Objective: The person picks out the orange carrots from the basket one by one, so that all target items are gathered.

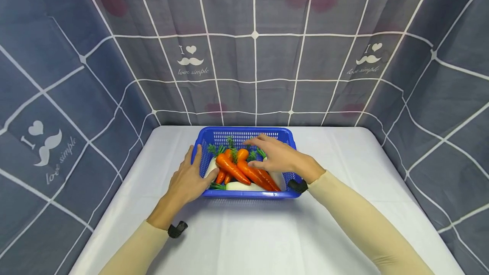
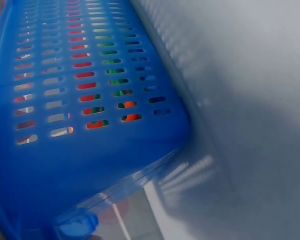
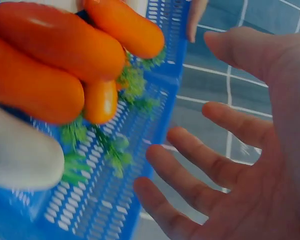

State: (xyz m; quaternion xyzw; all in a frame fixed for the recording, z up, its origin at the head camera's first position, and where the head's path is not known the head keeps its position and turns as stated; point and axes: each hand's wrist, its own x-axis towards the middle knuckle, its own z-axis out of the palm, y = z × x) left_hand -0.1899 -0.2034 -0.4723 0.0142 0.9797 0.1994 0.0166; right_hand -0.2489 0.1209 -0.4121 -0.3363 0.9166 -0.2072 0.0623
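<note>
A blue perforated plastic basket [image 1: 248, 195] holds several orange carrots [image 1: 232, 169] with green tops and several white radishes [image 1: 240, 186]. My left hand [image 1: 189, 183] is at the basket's left side, fingers extended along the rim and thumb reaching over the inside. The left wrist view looks at the basket's slotted outer wall [image 2: 90, 155] from close by. Over the right half of the basket my right hand [image 1: 276, 155] hovers with fingers spread and nothing in them. In the right wrist view its palm [image 3: 270, 195] faces the carrots [image 3: 30, 80] and a white radish [image 3: 20, 150].
The basket stands on a white-covered table [image 1: 244, 232], towards its far edge. Grey-blue cloth [image 1: 229, 58] with white grid lines encloses the back and both sides. Dark wrist devices [image 1: 177, 229] are worn at both sleeve cuffs.
</note>
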